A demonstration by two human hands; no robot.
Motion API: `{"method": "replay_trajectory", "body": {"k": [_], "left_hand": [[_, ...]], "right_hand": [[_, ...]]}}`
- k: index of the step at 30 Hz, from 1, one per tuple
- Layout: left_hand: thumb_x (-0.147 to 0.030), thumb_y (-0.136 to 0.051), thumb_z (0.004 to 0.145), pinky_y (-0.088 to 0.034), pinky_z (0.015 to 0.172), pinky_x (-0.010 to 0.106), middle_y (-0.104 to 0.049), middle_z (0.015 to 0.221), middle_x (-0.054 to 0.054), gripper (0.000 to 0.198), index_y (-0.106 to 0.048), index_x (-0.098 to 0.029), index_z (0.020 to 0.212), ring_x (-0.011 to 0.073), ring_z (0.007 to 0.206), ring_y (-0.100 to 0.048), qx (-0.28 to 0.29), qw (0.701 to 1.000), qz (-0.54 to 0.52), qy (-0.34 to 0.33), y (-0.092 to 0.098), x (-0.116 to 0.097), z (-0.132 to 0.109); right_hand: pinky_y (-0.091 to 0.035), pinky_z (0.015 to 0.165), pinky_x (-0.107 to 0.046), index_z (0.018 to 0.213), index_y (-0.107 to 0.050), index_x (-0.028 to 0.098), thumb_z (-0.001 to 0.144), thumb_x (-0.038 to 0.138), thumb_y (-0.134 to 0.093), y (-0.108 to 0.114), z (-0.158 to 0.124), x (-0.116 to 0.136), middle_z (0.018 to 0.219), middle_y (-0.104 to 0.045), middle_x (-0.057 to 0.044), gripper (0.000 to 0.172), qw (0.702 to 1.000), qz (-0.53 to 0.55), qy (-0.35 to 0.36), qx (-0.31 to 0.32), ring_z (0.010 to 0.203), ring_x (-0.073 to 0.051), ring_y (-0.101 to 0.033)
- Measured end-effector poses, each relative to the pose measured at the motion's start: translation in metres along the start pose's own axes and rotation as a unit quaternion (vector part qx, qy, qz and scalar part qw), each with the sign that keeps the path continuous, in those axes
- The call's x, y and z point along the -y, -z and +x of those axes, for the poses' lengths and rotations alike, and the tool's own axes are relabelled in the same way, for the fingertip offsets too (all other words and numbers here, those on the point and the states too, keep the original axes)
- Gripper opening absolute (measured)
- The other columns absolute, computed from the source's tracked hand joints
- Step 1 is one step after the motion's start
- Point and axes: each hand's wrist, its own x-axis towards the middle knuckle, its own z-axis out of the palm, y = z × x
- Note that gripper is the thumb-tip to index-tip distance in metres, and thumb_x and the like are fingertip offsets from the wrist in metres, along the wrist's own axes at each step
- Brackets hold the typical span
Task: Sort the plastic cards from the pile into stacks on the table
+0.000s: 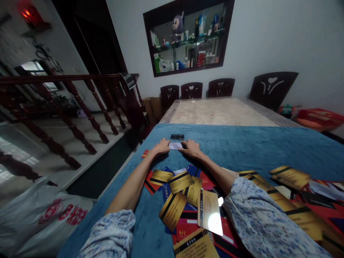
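Stretched out over the blue cloth [236, 147], my left hand [162, 146] and my right hand [190, 148] grip a small whitish card [175, 145] by its two short ends. The fingers are closed at its edges; its print is too small to read. Just beyond it lies a black card [177, 137] with pale marks, apart from both hands. Nearer me, between my forearms, is a loose pile of gold cards [181, 182], red cards [187, 227] and blue cards [194, 170]. A red card [145, 153] lies by my left wrist.
More gold cards [291, 176] spread in a heap at the right, partly behind my right sleeve. Beyond the cloth is the marbled tabletop [209, 111], with dark chairs [221, 88] behind. At left stand a wooden railing [80, 136] and a white plastic bag [40, 218].
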Motion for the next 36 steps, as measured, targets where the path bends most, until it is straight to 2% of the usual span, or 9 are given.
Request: {"method": "replay_trajectory", "body": {"k": [8, 15, 18, 22, 27, 33, 36], "left_hand": [[-0.020, -0.048, 0.086, -0.048, 0.099, 0.047, -0.053, 0.128, 0.015, 0.036, -0.060, -0.018, 0.119, 0.0310, 0.120, -0.054, 0.017, 0.999, 0.030, 0.014, 0.004, -0.005, -0.005], [-0.016, -0.047, 0.085, -0.047, 0.099, 0.044, -0.058, 0.119, 0.013, 0.032, -0.062, -0.015, 0.113, 0.0280, 0.111, -0.057, -0.027, 0.999, -0.008, -0.027, -0.004, 0.008, -0.001], [-0.012, -0.045, 0.084, -0.046, 0.101, 0.042, -0.060, 0.118, 0.013, 0.038, -0.061, -0.014, 0.119, 0.0264, 0.111, -0.057, -0.066, 0.996, -0.024, -0.051, -0.005, 0.018, -0.005], [-0.013, -0.045, 0.086, -0.045, 0.104, 0.043, -0.060, 0.125, 0.014, 0.046, -0.059, -0.013, 0.130, 0.0260, 0.114, -0.057, -0.099, 0.993, -0.017, -0.056, 0.000, 0.035, -0.015], [-0.016, -0.047, 0.088, -0.047, 0.101, 0.040, -0.062, 0.125, 0.013, 0.043, -0.063, -0.015, 0.128, 0.0241, 0.110, -0.060, -0.118, 0.992, -0.004, -0.047, 0.007, 0.052, -0.032], [-0.017, -0.050, 0.088, -0.045, 0.103, 0.040, -0.062, 0.127, 0.011, 0.041, -0.065, -0.018, 0.126, 0.0242, 0.117, -0.059, -0.142, 0.989, 0.005, -0.044, 0.010, 0.058, -0.053], [-0.015, -0.050, 0.087, -0.045, 0.103, 0.040, -0.061, 0.129, 0.010, 0.041, -0.066, -0.020, 0.125, 0.0244, 0.121, -0.057, -0.151, 0.988, 0.004, -0.039, 0.010, 0.058, -0.062]], "right_hand": [[-0.041, 0.086, -0.037, 0.129, -0.063, 0.023, 0.094, 0.050, -0.050, 0.000, 0.001, 0.001, 0.128, -0.062, -0.015, 0.046, 1.000, -0.007, 0.001, 0.007, 0.114, -0.030, -0.056], [-0.042, 0.090, -0.040, 0.129, -0.061, 0.018, 0.095, 0.049, -0.049, -0.001, 0.000, 0.003, 0.129, -0.060, -0.018, 0.048, 1.000, -0.012, -0.004, 0.008, 0.118, -0.032, -0.055], [-0.042, 0.091, -0.041, 0.127, -0.061, 0.018, 0.094, 0.049, -0.050, 0.002, -0.002, 0.003, 0.129, -0.060, -0.018, 0.047, 1.000, -0.008, 0.001, 0.010, 0.118, -0.032, -0.055], [-0.043, 0.093, -0.042, 0.136, -0.056, 0.017, 0.094, 0.048, -0.052, 0.006, -0.003, 0.003, 0.132, -0.059, -0.019, 0.052, 1.000, 0.016, 0.005, 0.005, 0.121, -0.033, -0.054], [-0.045, 0.093, -0.043, 0.142, -0.051, 0.016, 0.095, 0.042, -0.050, 0.010, -0.006, 0.006, 0.134, -0.059, -0.018, 0.054, 0.999, 0.041, 0.006, -0.001, 0.120, -0.032, -0.055], [-0.045, 0.093, -0.043, 0.138, -0.056, 0.018, 0.095, 0.038, -0.050, 0.022, -0.013, 0.016, 0.132, -0.060, -0.017, 0.048, 0.999, 0.029, -0.006, -0.037, 0.122, -0.033, -0.051], [-0.045, 0.093, -0.044, 0.135, -0.059, 0.019, 0.094, 0.035, -0.051, 0.028, -0.017, 0.021, 0.132, -0.060, -0.016, 0.045, 0.998, 0.021, 0.011, -0.057, 0.121, -0.033, -0.050]]}}
